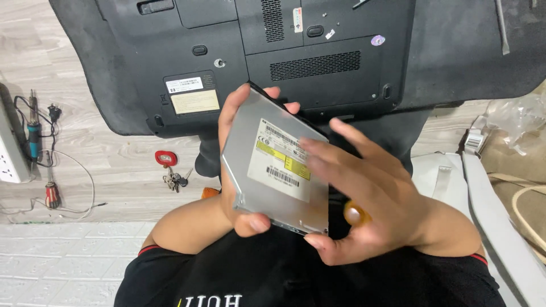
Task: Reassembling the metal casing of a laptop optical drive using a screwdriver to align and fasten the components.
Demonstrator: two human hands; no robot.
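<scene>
A slim silver optical drive [277,165] with white and yellow labels, tilted, held above an upturned black laptop [256,51]

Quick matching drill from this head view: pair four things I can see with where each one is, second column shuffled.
1. optical drive
2. laptop
3. bunch of keys
4. soldering iron

a. far left on the floor, cord attached
b. upside down on a dark mat
c. held between left hand and right hand
d. on the floor, beside a red tag

Pairs: 1-c, 2-b, 3-d, 4-a
</scene>
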